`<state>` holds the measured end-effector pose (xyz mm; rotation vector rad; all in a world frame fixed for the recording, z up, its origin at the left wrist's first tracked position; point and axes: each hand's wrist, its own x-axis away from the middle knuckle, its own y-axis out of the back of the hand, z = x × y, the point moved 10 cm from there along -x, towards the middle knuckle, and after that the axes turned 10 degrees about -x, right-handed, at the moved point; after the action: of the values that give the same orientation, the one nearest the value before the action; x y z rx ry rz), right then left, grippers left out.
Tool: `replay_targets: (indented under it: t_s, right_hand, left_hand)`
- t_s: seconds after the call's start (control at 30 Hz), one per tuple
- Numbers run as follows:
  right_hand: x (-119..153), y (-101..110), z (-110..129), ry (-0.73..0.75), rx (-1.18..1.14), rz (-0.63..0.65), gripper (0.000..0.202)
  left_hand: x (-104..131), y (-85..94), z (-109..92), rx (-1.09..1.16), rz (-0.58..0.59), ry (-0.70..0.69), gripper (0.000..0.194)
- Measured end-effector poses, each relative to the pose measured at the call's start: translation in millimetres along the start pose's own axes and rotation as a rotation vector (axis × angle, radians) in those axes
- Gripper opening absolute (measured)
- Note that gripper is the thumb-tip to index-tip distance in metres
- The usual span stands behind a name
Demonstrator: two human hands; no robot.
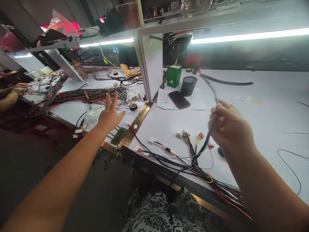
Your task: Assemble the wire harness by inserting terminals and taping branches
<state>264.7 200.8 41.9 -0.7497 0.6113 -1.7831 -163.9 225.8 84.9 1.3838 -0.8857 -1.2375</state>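
Note:
My right hand [228, 127] is closed around a black sleeved cable [210, 86], whose upper end is blurred near the back of the table. From my fist the cable runs down to a wire harness [193, 166] along the table's front edge. White connectors [151, 140], a red connector [201, 135] and a green-and-white group of plugs end its branches. My left hand [111, 112] is stretched out to the left, fingers spread, holding nothing. It hovers over the neighbouring table near a clear plastic bag [93, 116] and a roll of black tape [133, 106].
A phone [179, 99] lies on paper beside a black mesh cup [188, 86] and a green box [174, 76]. A black tube [227, 80] lies behind. An upright divider [152, 64] separates the tables. Wire bundles [79, 95] and other people's hands [131, 73] are on the left.

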Motion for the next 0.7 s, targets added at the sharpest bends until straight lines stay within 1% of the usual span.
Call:
replay_targets:
  t_s: [0.1, 0.13, 0.17, 0.23, 0.3, 0.33, 0.4, 0.47, 0.53, 0.57, 0.63, 0.67, 0.7]
  right_hand:
    - [-4, 25, 11, 0.019, 0.084, -0.096, 0.020]
    - [-4, 32, 14, 0.018, 0.116, -0.133, 0.017]
    - [-4, 39, 15, 0.015, 0.140, -0.160, 0.014]
    - [-6, 51, 16, 0.009, 0.158, -0.183, 0.011]
    - [-9, 60, 14, -0.004, 0.143, -0.182, 0.011]
    - [-10, 65, 12, -0.021, 0.129, -0.176, 0.012]
    - [-12, 70, 5, -0.064, 0.097, -0.139, 0.014]
    - [-13, 68, -3, -0.112, 0.080, -0.077, 0.012]
    - [-10, 59, -8, -0.150, 0.098, -0.031, 0.009]
    - [-6, 52, -10, -0.158, 0.109, -0.014, 0.010]
    - [6, 33, -10, -0.137, 0.137, 0.010, 0.020]
    - [15, 21, -10, -0.108, 0.159, 0.019, 0.024]
    - [24, 9, -9, -0.071, 0.197, 0.024, 0.028]
  left_hand:
    - [10, -12.6, -11, 0.052, 0.051, -0.140, 0.074]
    - [13, -17.4, -11, 0.087, 0.070, -0.162, 0.064]
    - [14, -21.9, -10, 0.140, 0.089, -0.154, 0.055]
    - [14, -30.4, 0, 0.270, 0.124, -0.074, 0.037]
    - [13, -39.9, 10, 0.388, 0.172, 0.023, 0.027]
    - [12, -44.4, 15, 0.429, 0.197, 0.063, 0.029]
    - [8, -49.5, 27, 0.477, 0.212, 0.139, 0.039]
    - [-1, -50.4, 45, 0.524, 0.189, 0.229, 0.045]
    - [-10, -49.7, 65, 0.557, 0.170, 0.299, 0.039]
    - [-14, -49.6, 73, 0.572, 0.172, 0.321, 0.033]
    - [-20, -49.2, 84, 0.620, 0.195, 0.339, 0.019]
    - [-21, -48.6, 85, 0.663, 0.208, 0.335, 0.018]
    - [-20, -47.5, 83, 0.714, 0.220, 0.326, 0.024]
